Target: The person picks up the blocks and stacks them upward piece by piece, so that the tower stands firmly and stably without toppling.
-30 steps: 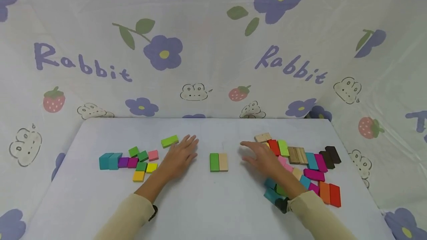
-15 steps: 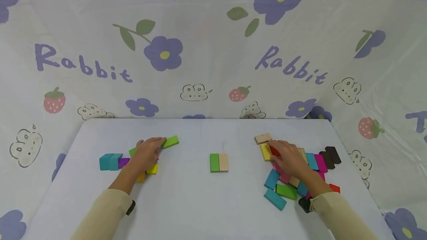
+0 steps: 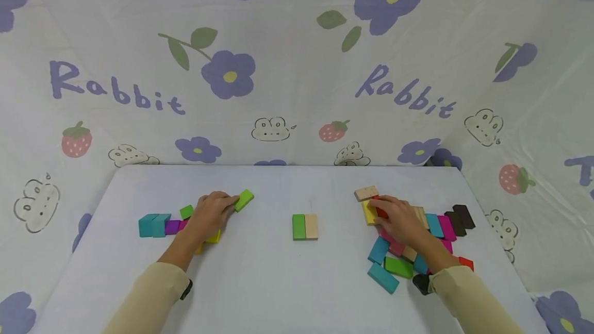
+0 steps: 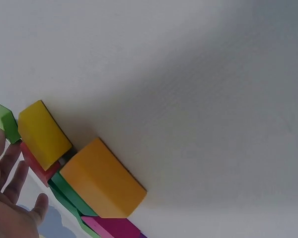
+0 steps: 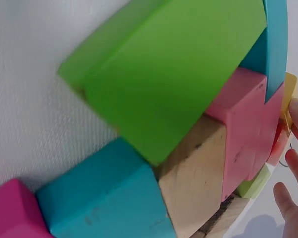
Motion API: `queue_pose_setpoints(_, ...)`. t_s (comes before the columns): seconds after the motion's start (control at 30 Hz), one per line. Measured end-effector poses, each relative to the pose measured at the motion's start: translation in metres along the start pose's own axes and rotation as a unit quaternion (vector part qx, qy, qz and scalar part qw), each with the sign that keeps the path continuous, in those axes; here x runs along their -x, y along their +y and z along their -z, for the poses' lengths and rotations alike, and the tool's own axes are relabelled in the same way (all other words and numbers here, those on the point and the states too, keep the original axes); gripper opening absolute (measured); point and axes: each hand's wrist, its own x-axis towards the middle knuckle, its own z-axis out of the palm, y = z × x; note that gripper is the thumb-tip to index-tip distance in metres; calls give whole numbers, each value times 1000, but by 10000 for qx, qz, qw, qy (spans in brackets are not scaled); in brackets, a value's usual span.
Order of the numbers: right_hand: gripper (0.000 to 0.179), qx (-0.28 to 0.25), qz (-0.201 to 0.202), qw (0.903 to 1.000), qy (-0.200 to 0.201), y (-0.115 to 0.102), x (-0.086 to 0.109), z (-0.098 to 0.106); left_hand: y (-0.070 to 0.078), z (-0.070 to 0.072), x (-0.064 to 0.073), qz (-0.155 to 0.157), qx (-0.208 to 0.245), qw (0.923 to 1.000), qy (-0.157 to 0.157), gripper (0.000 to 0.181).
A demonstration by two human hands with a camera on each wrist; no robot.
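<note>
Lime block (image 3: 244, 200), clearest in head view

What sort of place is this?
Looks like a draped-off tabletop setup, possibly for recording, though the wider room isn't visible. Signs: a white table, a "Rabbit" print backdrop behind and beside it, and small colored blocks grouped on top.

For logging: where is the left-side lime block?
Left of centre in the head view, the lime block touches the left hand, beyond a yellow block.

head: diffuse light | left wrist: broad shadow on tabletop (image 4: 213, 129) | right wrist: slightly soft
</note>
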Motion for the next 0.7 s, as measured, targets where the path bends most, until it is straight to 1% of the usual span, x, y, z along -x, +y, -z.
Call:
queue_pose_setpoints(0.17, 44, -120, 101, 9998, 74, -4, -1, -5, 1, -3, -3, -138, 161, 9996, 179, 27)
queue_pose_setpoints(0.3, 44, -247, 75, 9997, 28, -15, -2, -10, 6, -3, -4, -286, 382, 9985, 283, 21)
queue_pose_setpoints(0.37, 44, -418, 105, 9991, -12, -22, -2, -13, 10, -3, -5, -269, 537, 9980, 218, 21)
queue_pose_setpoints(0.5, 46, -745, 164, 9971, -70, -33, -2, -18, 18, -4, -6, -184, 746, 9970, -14, 20)
queue_pose_setpoints(0.7, 48, -903, 222, 9955, -168, -49, -4, -26, 32, -8, -6, -369, 989, 9942, -194, 21)
